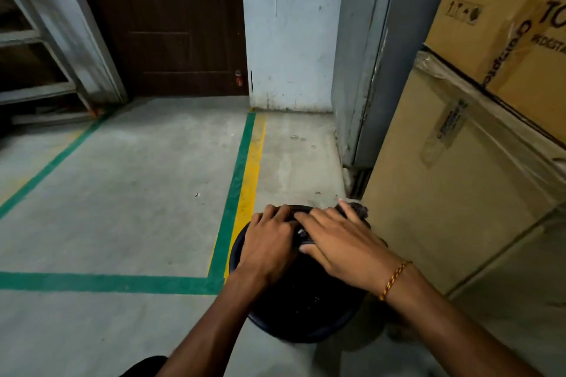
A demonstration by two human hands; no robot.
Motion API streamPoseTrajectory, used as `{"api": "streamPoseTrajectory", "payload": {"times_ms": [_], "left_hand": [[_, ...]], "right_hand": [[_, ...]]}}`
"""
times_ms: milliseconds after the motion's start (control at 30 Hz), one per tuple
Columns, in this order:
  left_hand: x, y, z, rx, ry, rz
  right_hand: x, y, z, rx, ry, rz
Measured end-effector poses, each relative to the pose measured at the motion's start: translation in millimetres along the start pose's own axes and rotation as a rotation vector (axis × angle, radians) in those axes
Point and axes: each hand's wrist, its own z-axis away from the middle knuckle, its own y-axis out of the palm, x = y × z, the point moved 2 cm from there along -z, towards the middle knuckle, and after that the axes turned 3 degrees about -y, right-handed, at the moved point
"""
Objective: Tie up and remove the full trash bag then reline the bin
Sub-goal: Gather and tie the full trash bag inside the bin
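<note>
Bin place: the round dark bin (301, 309) stands on the concrete floor (137, 193), at the corner where the green and yellow floor lines (242, 180) turn.
Right edge: stacked cardboard boxes (465, 162) stand just beside the bin, close against its right side.
Far edge: a pale wall (291, 40) and a grey metal panel (364, 70) stand beyond, with a dark brown door (165, 24) to their left.
Open room: bare floor spreads to the left and ahead of the bin.
Bin axis: upright, mouth facing up.
Trash bag: the black trash bag (306, 288) sits inside the bin; a bunched bit of it shows at the far rim by the boxes.
Left hand (269, 242): palm down at the far rim, fingers bent over the bag's edge; grip pressed down, whether it pinches cannot be told.
Right hand (343, 242): palm down over the mouth, fingers long and spread; a red-yellow thread (395, 278) circles the wrist.
</note>
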Motion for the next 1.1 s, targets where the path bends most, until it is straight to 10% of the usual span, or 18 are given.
{"api": "streamPoseTrajectory", "payload": {"times_ms": [500, 833, 1100], "left_hand": [[11, -31, -22, 0.339, 0.027, 0.394], [8, -41, -31, 0.224, -0.234, 0.678], [12, -52, -35, 0.263, -0.285, 0.765]], "right_hand": [[-58, 13, 1, 0.169, 0.133, -0.572], [3, 24, 13, -0.027, 0.554, -1.927], [24, 17, 15, -0.057, 0.567, -1.96]]}}
